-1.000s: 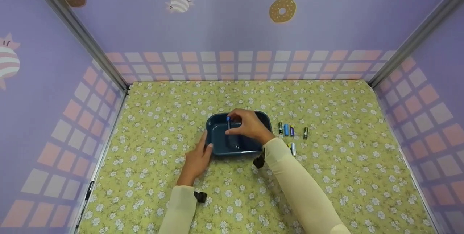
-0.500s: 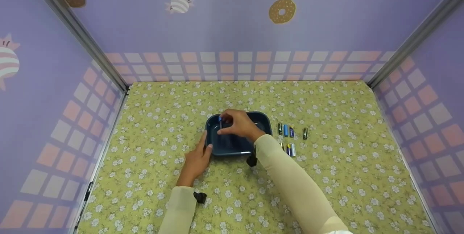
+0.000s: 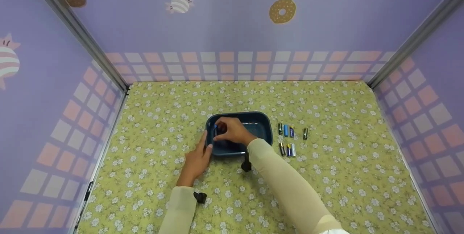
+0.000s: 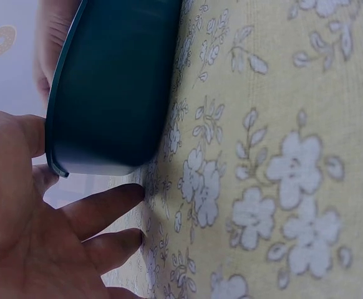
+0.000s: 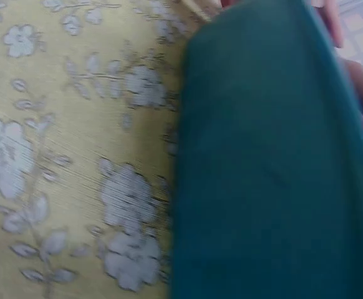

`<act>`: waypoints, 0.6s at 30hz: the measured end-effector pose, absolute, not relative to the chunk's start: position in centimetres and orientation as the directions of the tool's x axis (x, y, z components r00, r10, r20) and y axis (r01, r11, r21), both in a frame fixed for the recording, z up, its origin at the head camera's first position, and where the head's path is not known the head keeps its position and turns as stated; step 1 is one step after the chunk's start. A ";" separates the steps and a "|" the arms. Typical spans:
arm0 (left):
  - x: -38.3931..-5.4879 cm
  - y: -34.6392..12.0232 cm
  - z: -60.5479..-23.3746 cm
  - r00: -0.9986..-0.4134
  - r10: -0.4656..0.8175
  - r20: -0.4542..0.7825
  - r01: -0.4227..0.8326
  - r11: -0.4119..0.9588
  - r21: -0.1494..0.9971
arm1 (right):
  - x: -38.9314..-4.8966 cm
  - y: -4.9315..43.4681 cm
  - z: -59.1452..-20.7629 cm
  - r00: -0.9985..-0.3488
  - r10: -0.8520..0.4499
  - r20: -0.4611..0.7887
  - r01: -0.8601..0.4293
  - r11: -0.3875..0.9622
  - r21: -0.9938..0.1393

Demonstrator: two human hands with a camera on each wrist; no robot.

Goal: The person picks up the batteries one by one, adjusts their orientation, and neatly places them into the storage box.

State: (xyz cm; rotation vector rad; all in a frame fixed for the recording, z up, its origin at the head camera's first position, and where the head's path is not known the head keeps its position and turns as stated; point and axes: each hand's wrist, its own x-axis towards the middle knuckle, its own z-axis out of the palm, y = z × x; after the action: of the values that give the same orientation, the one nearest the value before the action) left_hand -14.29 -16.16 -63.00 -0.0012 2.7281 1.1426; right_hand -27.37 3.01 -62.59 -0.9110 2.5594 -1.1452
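Left hand (image 3: 197,159) nearest, fingers extended, touching near left corner of dark tray (image 3: 227,154) on floral bench (image 3: 145,176). Right hand (image 3: 233,130) in over tray's left end, thumb and finger pinching blue-tipped battery (image 3: 215,130) inside! Should be light, stiff, slick; ends look best hold. Loose batteries (image 3: 286,131) right of tray.

Dark-teal, rounded-rectangular, plastic-looking tray (image 4: 113,87): smooth, glossy inside, duller outside.
Yellow-green floral cloth (image 3: 163,118): matt, fine woven ribbing. Light-blue cylindrical battery (image 3: 286,130): smooth casing. Cream fabric sleeve (image 3: 286,179): matt. Straight grey corner rail (image 3: 75,25): metallic, dull sheen.
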 end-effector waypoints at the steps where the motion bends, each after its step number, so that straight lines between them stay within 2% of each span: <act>1: -14.3 -16.1 -63.0 -0.983 0.070 -0.170 -0.073 0.701 0.709 | -27.3 2.9 -62.8 -0.790 -0.609 0.075 -0.463 0.510 -0.725; 18: -14.2 -16.1 -62.8 -0.981 0.060 -0.183 -0.092 0.689 0.719 | -26.5 1.6 -64.2 -0.779 -0.625 0.048 -0.489 0.559 -0.670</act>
State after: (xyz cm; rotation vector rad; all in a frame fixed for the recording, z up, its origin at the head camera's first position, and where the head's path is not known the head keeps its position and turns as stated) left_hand -14.21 -16.08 -62.81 -0.0258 2.7075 1.1681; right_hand -26.52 1.59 -64.19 -0.9397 2.5967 -1.0244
